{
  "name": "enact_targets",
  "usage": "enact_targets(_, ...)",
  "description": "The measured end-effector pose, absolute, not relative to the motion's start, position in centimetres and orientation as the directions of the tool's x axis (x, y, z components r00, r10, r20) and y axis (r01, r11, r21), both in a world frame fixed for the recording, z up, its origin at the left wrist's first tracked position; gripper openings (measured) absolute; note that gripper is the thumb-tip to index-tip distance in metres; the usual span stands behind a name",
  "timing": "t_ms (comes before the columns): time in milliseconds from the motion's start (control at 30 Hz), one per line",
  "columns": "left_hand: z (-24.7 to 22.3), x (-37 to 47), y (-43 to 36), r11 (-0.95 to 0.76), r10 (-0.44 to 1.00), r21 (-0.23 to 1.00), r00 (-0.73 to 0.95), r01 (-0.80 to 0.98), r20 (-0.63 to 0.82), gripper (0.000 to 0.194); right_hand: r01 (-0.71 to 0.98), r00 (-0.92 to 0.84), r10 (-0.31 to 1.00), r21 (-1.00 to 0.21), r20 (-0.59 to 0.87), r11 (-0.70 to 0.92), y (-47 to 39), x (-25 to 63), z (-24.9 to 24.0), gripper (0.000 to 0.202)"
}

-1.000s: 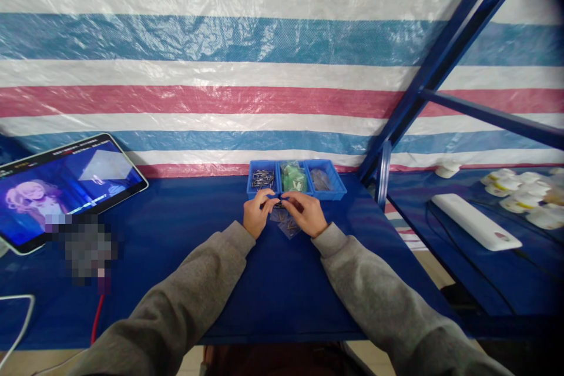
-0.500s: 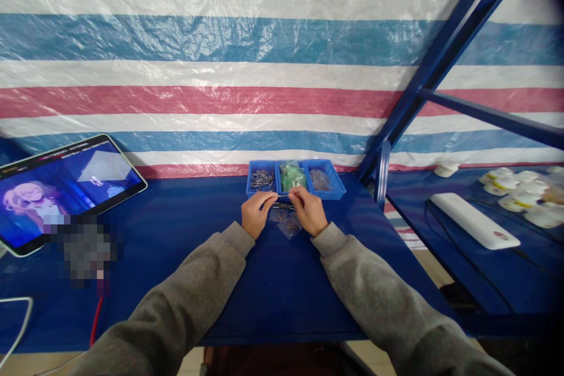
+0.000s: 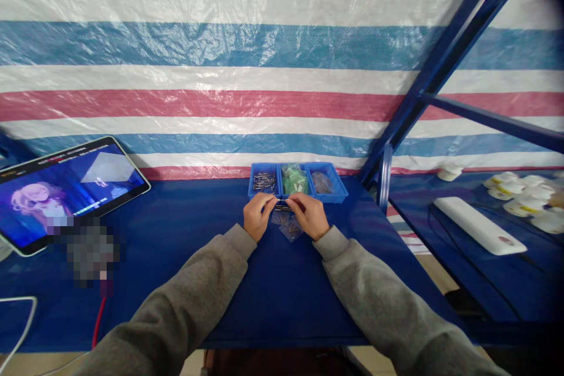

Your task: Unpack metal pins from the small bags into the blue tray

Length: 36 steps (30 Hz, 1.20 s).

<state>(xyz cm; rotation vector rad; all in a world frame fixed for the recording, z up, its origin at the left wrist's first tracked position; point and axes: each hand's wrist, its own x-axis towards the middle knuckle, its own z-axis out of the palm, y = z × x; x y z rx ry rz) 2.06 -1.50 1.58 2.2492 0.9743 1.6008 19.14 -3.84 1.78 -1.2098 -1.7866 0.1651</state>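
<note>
Where hands [image 3: 285,215] meet, seemingly a small bag [image 3: 282,209]

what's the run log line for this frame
left hand: pinching bag edge | right hand: pinching same bag | below: more bags | behind: three bins | left: tablet

Too small to identify: thin object [image 3: 282,208] pinched between both hands; pixel-blurred grey patch [image 3: 90,249] beside tablet; white cable [image 3: 20,323] cut off left.
</note>
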Motion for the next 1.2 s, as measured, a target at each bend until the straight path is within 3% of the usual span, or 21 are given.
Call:
enact_targets(467,1.49,2.45,-1.73,-0.733,0.673,0.609,0.197,0.302,0.713,0.009,0.717,-0.008,0.798,-0.553,0.603,0.425,-3.83,19.24,1.88,0.033)
enact_targets(800,1.17,2.38,-1.49,-0.739,0.635,0.529,0.169,0.417,0.754,0.016,0.716,0.020,0.782,-0.555,0.622,0.423,-3.90,19.31,1.95,0.034)
enact_targets(1200,1.53,2.02,-1.26,-0.806,0.568,0.490,0.198,0.332,0.799,0.017,0.707,0.029,0.777,-0.563,0.629,0.429,-4.12,19.20,2.13,0.031)
